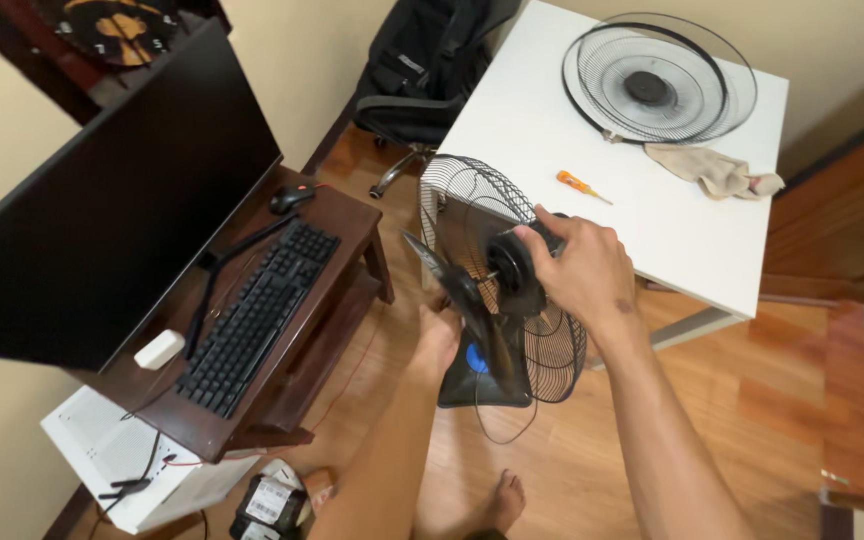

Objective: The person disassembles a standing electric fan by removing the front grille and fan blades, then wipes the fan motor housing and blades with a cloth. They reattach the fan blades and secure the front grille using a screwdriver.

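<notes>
A black fan stands on the wooden floor with its rear wire guard (472, 200) bare and its dark blades (472, 310) exposed. My right hand (577, 270) is wrapped over the round black hub (509, 262) at the blades' centre. My left hand (439, 340) reaches in lower down and holds a blade near the fan's base (482, 385). The detached front wire guard (657, 80) lies flat on the white table (542, 110). An orange-handled screwdriver (580, 184) lies on the table close to the fan.
A beige cloth (717, 172) lies by the front guard. At left a dark desk (342, 215) carries a keyboard (257, 315), mouse (292, 197) and large monitor (102, 210). A black office chair (422, 80) stands behind. My bare foot (504, 500) rests on the floor.
</notes>
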